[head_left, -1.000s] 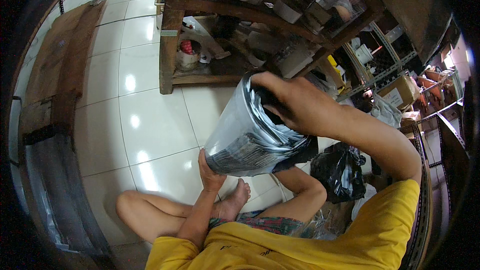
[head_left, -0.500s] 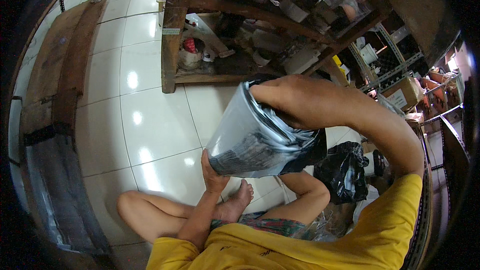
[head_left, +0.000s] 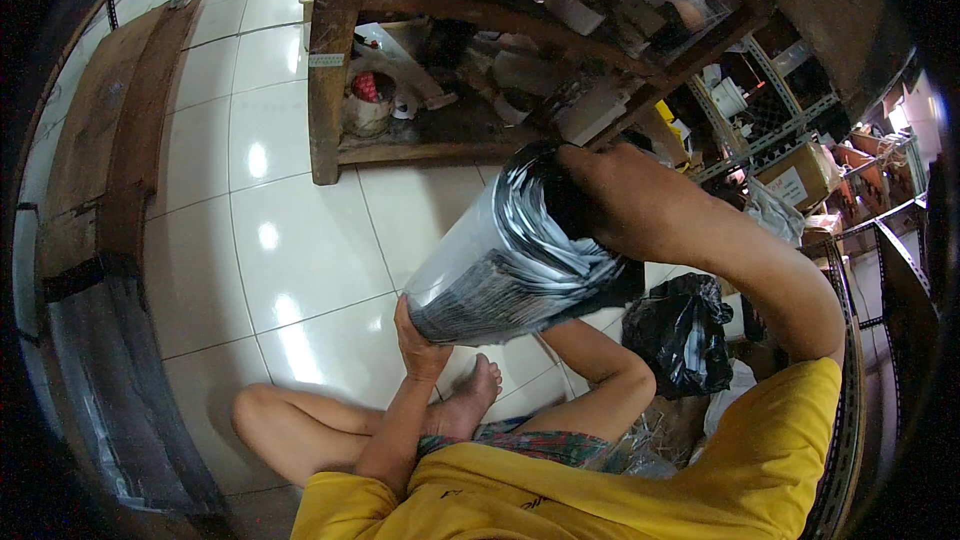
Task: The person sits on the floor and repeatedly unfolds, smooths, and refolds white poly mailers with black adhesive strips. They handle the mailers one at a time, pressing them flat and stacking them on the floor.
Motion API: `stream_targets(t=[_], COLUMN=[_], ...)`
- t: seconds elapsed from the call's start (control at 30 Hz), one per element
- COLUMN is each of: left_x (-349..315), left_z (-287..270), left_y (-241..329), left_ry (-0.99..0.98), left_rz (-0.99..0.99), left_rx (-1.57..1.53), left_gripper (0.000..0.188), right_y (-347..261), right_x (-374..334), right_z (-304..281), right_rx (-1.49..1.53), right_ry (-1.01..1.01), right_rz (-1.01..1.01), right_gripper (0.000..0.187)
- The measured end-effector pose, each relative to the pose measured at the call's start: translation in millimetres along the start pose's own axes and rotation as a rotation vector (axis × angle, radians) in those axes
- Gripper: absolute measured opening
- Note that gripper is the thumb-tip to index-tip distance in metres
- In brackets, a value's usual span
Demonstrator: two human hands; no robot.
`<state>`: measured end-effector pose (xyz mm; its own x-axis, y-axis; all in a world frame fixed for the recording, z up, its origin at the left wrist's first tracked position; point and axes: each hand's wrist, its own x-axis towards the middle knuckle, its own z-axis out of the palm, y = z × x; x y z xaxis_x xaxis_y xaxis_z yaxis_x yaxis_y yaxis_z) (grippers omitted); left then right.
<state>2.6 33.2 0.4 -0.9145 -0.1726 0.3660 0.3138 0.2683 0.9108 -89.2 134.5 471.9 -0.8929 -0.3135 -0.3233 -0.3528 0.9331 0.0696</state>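
A thick roll of plastic sheets [head_left: 480, 265], pale grey and white outside with many layered edges and black plastic at its upper right end, is held tilted above my lap. My left hand [head_left: 421, 344] grips its lower left end, the thumb up along the side. At the upper end my right hand [head_left: 605, 185] bends over the black plastic, with its fingers mostly hidden behind and inside the roll's mouth.
I sit on a white tiled floor [head_left: 300, 260] with bent legs. A wooden shelf [head_left: 325, 120] with assorted items stands ahead. On the right lie a black plastic bag [head_left: 680, 335] and clear plastic; metal racks stand beyond. A wooden plank [head_left: 110, 120] lies left.
My right hand has shifted right from inside the roll's mouth to its black edge. The layered edges now fan out more visibly, and the roll sits slightly further left.
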Motion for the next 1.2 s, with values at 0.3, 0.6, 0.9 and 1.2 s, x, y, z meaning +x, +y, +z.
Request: stream_targets(t=[0.3,0.6,0.9,1.2], left_x=[4,4,2,4], left_z=[-5,-4,-2,-2], left_y=[9,10,1,-4], left_ry=[-0.004,0.039,0.047,0.048], left_rz=[-0.024,0.036,0.07,0.06], left_rx=[0.043,0.069,0.073,0.053], left_gripper=[0.109,0.099,0.106,0.106], right_y=[-5,-11,1,7], right_x=[2,8,30,8], right_z=[8,-11,-15,-15], right_rx=[0.149,-0.023,0.029,-0.104], right_ry=[0.156,-0.024,-0.15,0.446], right_rz=[-0.213,-0.476,-0.667,-0.441], right_gripper=[0.036,0.029,0.031,0.042])
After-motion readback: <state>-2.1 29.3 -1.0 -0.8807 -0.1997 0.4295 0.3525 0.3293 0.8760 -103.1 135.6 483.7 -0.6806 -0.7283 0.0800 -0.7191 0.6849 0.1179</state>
